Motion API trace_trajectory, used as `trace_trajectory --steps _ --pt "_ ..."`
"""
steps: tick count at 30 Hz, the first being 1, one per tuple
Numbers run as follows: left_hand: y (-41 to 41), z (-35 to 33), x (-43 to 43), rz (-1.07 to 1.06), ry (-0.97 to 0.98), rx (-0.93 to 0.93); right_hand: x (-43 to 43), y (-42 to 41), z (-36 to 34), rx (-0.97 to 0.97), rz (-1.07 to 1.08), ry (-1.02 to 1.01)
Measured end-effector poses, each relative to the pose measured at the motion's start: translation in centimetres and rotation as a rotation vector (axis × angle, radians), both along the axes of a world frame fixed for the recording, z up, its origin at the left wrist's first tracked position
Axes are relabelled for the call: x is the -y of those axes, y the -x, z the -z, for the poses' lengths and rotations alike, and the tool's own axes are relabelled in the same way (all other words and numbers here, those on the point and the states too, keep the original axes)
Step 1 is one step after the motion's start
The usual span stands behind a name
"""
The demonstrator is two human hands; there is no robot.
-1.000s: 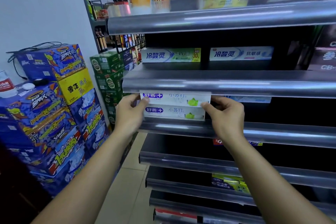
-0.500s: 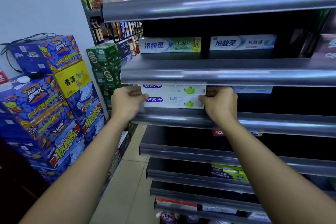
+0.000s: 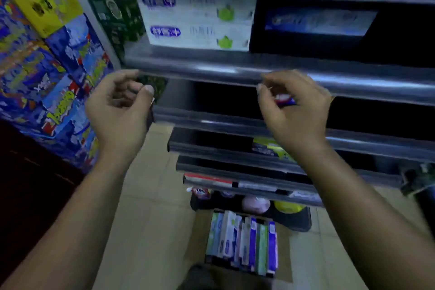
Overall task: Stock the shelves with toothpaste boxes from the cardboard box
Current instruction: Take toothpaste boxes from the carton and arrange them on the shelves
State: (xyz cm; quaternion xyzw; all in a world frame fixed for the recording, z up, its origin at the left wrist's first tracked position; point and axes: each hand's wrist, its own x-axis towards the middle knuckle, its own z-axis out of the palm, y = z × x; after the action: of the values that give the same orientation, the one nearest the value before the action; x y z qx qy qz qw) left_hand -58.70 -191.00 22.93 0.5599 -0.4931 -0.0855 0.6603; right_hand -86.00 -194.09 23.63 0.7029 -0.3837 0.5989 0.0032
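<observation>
Fingers (image 3: 127, 77) of the left hand (image 3: 117, 113) are loosely curled and hold nothing; the thumb and the fingers are apart from each other. The right hand (image 3: 296, 113) looks the same, with relaxed, bent fingers (image 3: 270, 81) and nothing between them. Both hands hang in the air in front of the shelf rail (image 3: 235, 67), close to it but not touching it, as far as the blur allows me to see. Both forearms are bare.

Below, on the tiled floor (image 3: 150, 195), stands the cardboard box (image 3: 285, 256), open at the top. Inside it the toothpaste boxes (image 3: 242, 242) stand upright in a tight row, white, green and blue ones side by side.

Behind the hands are several dark shelves, one under the other. On one of the lower shelves lies a yellow-green package (image 3: 270, 148), partly hidden by the right wrist.

Farther up, on the shelf above the rail, two white toothpaste boxes (image 3: 200, 22) lie one on top of the other at the left end, their long sides to the front. Each has a blue logo and a green mark. Just beside them on the right lies a blue toothpaste box (image 3: 317, 21), deeper in the shadow.

At the far left, stacked blue cartons (image 3: 58, 66) stand beside the shelves, with a yellow carton (image 3: 44, 0) among them.
</observation>
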Motion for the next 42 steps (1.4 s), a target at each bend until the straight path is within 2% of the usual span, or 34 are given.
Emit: trace_trajectory --steps 2,4,7,10,15,19,25,29,32,36,39,42 --pt "2.1 5.2 -2.5 0.061 -0.134 -0.038 -2.1 2.0 4.5 -0.004 -0.094 -0.117" --pt "4.8 11.5 -4.7 0.095 -0.341 -0.114 -3.7 4.0 9.9 0.008 -0.136 -0.337" --pt "8.9 21.7 -8.5 0.112 -0.691 -0.188 -6.1 6.7 19.0 0.016 -0.113 -0.773" --pt "12.5 31.7 -11.9 0.096 -0.997 -0.243 -8.0 9.3 29.2 -0.067 -0.087 -1.202" --pt "15.6 47.0 -16.2 0.025 -1.374 -0.329 -11.5 11.3 44.4 -0.152 0.030 -1.637" --pt "16.5 58.4 -16.8 -0.002 -1.546 -0.251 -14.4 11.3 54.0 -0.157 0.062 -1.799" --pt "16.6 71.4 -15.4 0.061 -1.591 -0.075 -16.8 9.9 63.8 -0.184 0.054 -1.783" --pt "17.1 75.0 -15.6 0.069 -1.486 0.005 -17.0 8.8 66.0 -0.072 0.037 -1.771" --pt "16.3 74.2 -16.7 0.035 -1.383 -0.145 -17.0 8.5 65.9 -0.002 0.034 -1.774" --pt "14.5 69.1 -20.0 -0.004 -1.322 -0.452 -15.9 9.3 64.0 0.128 0.049 -1.766" --pt "12.5 63.6 -22.9 0.176 -1.334 -0.577 -14.4 9.9 61.9 0.230 0.044 -1.741" --pt "11.7 59.9 -24.5 0.379 -1.365 -0.660 -13.3 10.4 60.3 0.297 -0.138 -1.833"
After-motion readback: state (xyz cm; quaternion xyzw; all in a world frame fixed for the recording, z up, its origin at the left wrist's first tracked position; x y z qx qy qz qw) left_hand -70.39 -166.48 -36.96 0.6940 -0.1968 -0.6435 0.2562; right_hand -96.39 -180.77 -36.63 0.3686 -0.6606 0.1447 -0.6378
